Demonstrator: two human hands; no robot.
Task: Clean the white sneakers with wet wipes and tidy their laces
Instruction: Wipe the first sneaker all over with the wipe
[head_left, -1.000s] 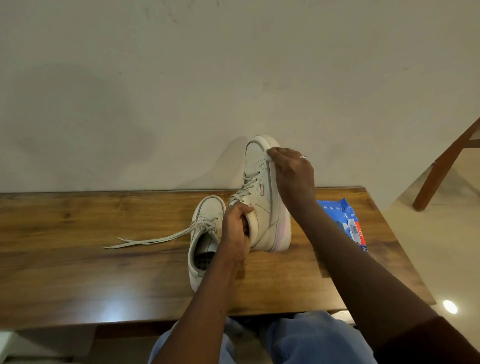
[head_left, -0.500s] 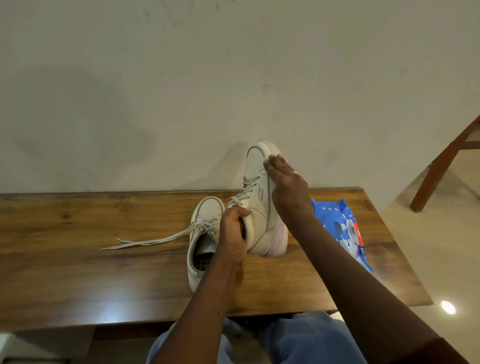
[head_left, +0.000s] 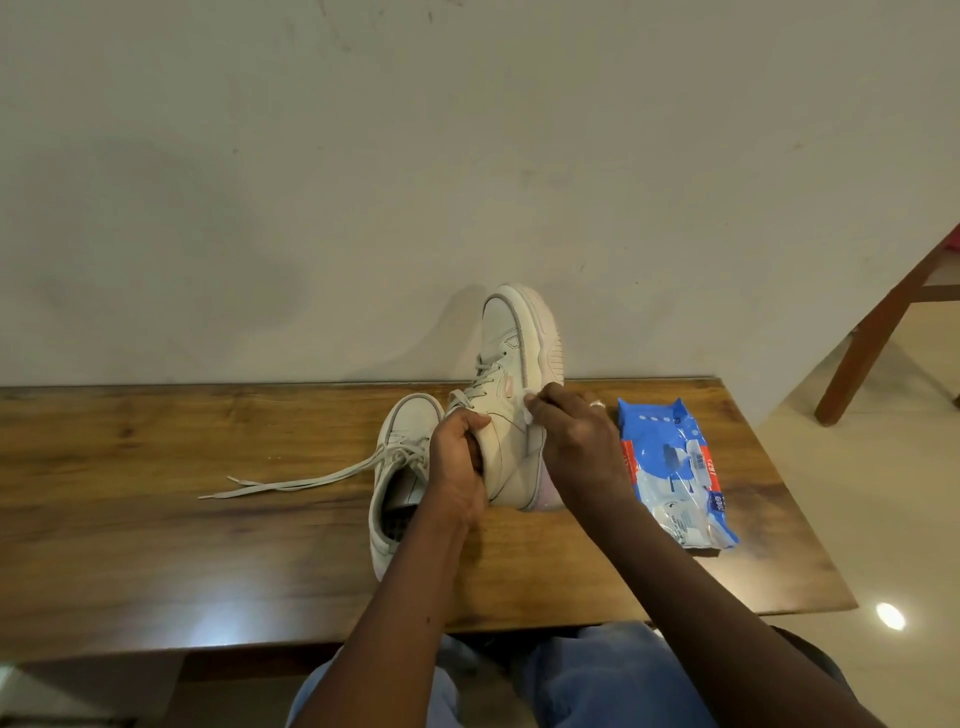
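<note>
Left hand (head_left: 457, 467) grips the upended white leather sneaker (head_left: 506, 353) at its collar; right hand (head_left: 576, 441) seemingly pinches a white wipe (head_left: 525, 411) against its side.

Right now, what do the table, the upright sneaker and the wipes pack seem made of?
Table: wood or wood veneer, glossy; grain streaks and a light glare show. Upright sneaker: smooth leather or synthetic, matte, with stitched panels; ribbed sole looks rubber. Wipes pack: thin plastic film, shiny and crinkled.
</note>
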